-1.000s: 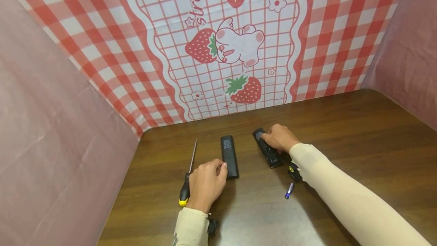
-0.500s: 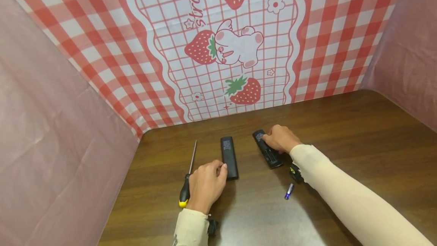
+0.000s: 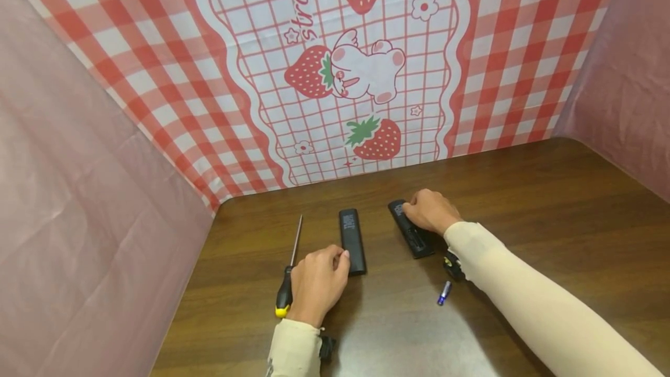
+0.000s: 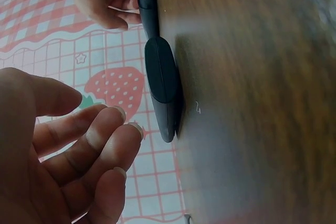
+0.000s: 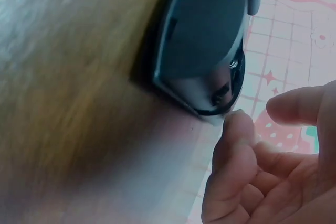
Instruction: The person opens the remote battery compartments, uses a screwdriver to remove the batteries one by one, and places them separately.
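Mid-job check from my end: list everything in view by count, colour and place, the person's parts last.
Screwdriver: 1, black and yellow, left on table
Plain remote: 1, black, right of screwdriver
Open-backed remote: 1, black, right of plain remote
Battery-like cylinder: 1, purple and silver, nearer the wearer than open-backed remote
Table: 1, brown, beneath
Strawberry cloth: 1, red and white, behind table
Side cloths: 2, pink, left and right
Wrist devices: 2, mostly black, at the wrists
Sleeves: 2, cream, both arms
Left grip: 1, bare, beside plain remote
Right grip: 1, bare, at open-backed remote

Cloth-screened workspace: strawberry-print backdrop (image 3: pixel 361 68), pink drapes (image 3: pixel 78 191), wood-look table (image 3: pixel 398 324).
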A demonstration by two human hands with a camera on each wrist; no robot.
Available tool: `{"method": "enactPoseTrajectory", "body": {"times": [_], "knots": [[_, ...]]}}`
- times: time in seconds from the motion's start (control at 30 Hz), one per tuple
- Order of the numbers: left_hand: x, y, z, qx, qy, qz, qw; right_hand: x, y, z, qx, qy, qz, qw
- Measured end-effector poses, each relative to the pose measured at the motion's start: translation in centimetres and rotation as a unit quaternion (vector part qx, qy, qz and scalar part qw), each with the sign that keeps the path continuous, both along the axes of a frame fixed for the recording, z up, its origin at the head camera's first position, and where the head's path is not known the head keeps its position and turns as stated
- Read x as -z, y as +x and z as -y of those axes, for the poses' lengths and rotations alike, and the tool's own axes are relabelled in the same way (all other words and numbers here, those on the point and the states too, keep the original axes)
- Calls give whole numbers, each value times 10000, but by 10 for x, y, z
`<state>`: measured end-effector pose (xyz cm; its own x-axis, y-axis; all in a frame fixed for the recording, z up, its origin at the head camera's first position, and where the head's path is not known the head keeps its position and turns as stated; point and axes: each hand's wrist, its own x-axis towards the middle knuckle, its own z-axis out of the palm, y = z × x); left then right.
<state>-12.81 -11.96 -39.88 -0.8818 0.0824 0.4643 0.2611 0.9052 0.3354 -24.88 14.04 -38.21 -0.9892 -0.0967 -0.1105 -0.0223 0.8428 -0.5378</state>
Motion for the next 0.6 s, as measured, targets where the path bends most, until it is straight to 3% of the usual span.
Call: {"method": "enactPoseTrajectory", "body": {"times": [0.37, 0.6], "knots": [[-1, 0, 2, -10, -52, 61, 10000, -3, 7, 34, -240, -2, -287, 9993], [-2, -1, 3, -21, -26, 102, 9999, -2, 12, 59, -324, -139, -213, 9992]]}}
